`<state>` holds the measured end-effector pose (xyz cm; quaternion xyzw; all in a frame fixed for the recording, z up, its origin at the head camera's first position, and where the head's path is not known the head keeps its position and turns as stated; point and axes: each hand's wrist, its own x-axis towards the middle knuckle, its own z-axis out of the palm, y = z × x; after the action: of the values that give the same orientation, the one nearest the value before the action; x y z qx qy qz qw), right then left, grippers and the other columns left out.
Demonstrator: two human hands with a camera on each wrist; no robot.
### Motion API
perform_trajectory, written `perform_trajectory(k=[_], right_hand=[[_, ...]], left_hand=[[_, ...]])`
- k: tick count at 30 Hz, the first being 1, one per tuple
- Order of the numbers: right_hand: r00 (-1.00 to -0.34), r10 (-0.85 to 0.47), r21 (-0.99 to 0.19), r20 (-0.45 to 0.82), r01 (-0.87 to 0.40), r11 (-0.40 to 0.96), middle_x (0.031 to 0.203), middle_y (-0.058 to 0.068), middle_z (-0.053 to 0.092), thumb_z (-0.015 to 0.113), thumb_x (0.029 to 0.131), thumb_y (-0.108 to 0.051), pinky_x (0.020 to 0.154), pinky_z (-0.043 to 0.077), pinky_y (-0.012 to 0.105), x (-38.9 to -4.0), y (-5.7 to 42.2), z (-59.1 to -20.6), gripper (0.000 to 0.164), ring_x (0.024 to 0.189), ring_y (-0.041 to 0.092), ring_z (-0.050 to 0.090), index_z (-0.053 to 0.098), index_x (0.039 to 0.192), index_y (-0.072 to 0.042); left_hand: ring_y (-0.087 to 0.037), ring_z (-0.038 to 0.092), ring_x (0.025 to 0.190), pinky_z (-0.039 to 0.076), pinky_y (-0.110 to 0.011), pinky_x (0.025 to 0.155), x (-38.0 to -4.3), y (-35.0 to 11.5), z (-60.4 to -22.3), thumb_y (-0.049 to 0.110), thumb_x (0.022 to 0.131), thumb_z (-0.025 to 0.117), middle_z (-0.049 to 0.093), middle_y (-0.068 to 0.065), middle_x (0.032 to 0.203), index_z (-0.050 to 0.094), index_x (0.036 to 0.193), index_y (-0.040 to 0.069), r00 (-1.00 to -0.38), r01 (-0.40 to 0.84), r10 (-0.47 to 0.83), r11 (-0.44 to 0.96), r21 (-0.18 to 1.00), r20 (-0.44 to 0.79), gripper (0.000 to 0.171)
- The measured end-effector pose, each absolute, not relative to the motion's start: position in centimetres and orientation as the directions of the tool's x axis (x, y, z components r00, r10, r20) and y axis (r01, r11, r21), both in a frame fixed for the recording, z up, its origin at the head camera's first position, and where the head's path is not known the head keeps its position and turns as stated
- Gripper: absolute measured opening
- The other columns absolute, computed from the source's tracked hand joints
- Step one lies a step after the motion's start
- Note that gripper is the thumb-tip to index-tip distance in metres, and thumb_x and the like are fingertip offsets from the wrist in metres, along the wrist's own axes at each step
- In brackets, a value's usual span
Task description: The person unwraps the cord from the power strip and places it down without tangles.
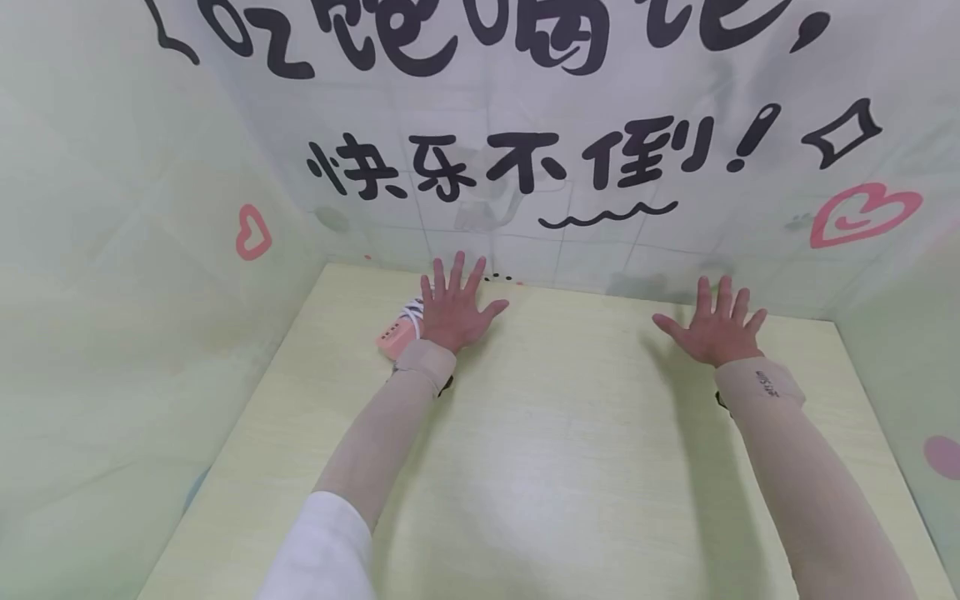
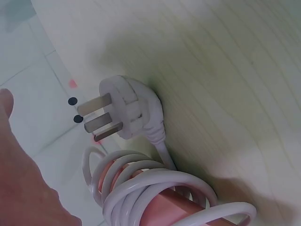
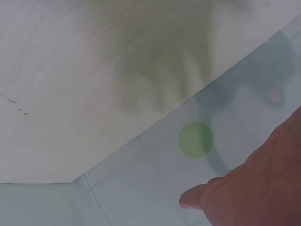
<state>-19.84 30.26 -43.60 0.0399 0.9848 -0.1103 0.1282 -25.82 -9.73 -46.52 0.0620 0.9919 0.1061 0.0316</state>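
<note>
A pink power strip [image 1: 396, 337] lies on the table near its far left corner, partly hidden behind my left hand [image 1: 455, 318]. White cord [image 2: 123, 200] is wound round it in several loops, clearly visible in the left wrist view. The cord's plug [image 2: 134, 101] shows its 3 flat metal pins. My left hand is beside and partly over the strip in the head view, fingers spread and holding nothing. Towards the far right, my right hand [image 1: 720, 335] also has its fingers spread, with nothing in it, and casts a shadow on the table.
The pale wood-grain table [image 1: 540, 467] meets a translucent sheet [image 1: 525, 237] with black lettering along its far edge. Similar sheets stand at the left [image 1: 127, 275] and right [image 1: 900, 333], with pink hearts and coloured dots on them.
</note>
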Motion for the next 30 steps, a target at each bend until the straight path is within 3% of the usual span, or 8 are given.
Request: perform_trajectory(k=[8, 15, 22, 30], right_hand=[[-0.970, 0.011, -0.234, -0.242, 0.069, 0.970, 0.162, 0.039, -0.015, 0.028, 0.094, -0.082, 0.114, 0.003, 0.084, -20.2, 29.6, -43.8, 0.116, 0.146, 0.067, -0.006, -0.012, 0.159, 0.006], [-0.973, -0.064, -0.280, -0.223, 0.001, 0.960, 0.162, 0.041, 0.003, 0.036, 0.096, -0.077, 0.112, 0.029, 0.078, -21.3, 26.6, -43.7, 0.114, 0.145, 0.066, 0.011, -0.005, 0.159, 0.009], [-0.965, -0.157, -0.359, -0.210, -0.073, 0.930, 0.166, 0.033, 0.011, 0.040, 0.099, -0.071, 0.121, 0.026, 0.070, -22.7, 21.7, -44.7, 0.105, 0.150, 0.056, 0.015, 0.000, 0.161, 0.003], [-0.942, -0.191, -0.474, -0.275, -0.039, 0.880, 0.169, 0.025, 0.013, 0.038, 0.098, -0.073, 0.128, 0.023, 0.060, -24.5, 14.8, -45.9, 0.100, 0.156, 0.045, 0.016, 0.004, 0.164, -0.005]], left_hand=[[-0.044, -0.003, 0.159, 0.003, -0.066, 0.129, -26.1, -10.1, -46.9, 0.072, 0.100, 0.031, -0.001, -0.005, 0.175, 0.002, 0.164, 0.035, -0.996, 0.087, 0.086, 0.979, 0.187, 0.017, 0.080], [-0.049, 0.006, 0.157, 0.008, -0.069, 0.127, -25.5, -11.1, -45.5, 0.067, 0.102, 0.034, 0.012, -0.013, 0.173, 0.006, 0.165, 0.028, -0.999, 0.028, 0.021, 0.975, 0.222, 0.035, 0.079], [-0.050, 0.008, 0.156, 0.007, -0.069, 0.127, -24.5, -13.4, -44.6, 0.066, 0.102, 0.033, 0.013, -0.016, 0.171, 0.005, 0.165, 0.023, -0.999, -0.049, -0.052, 0.949, 0.311, -0.001, 0.081], [-0.052, 0.016, 0.152, 0.010, -0.071, 0.124, -22.9, -16.3, -45.0, 0.060, 0.103, 0.037, 0.020, -0.023, 0.166, 0.008, 0.165, 0.015, -0.994, -0.107, -0.112, 0.912, 0.395, -0.011, 0.081]])
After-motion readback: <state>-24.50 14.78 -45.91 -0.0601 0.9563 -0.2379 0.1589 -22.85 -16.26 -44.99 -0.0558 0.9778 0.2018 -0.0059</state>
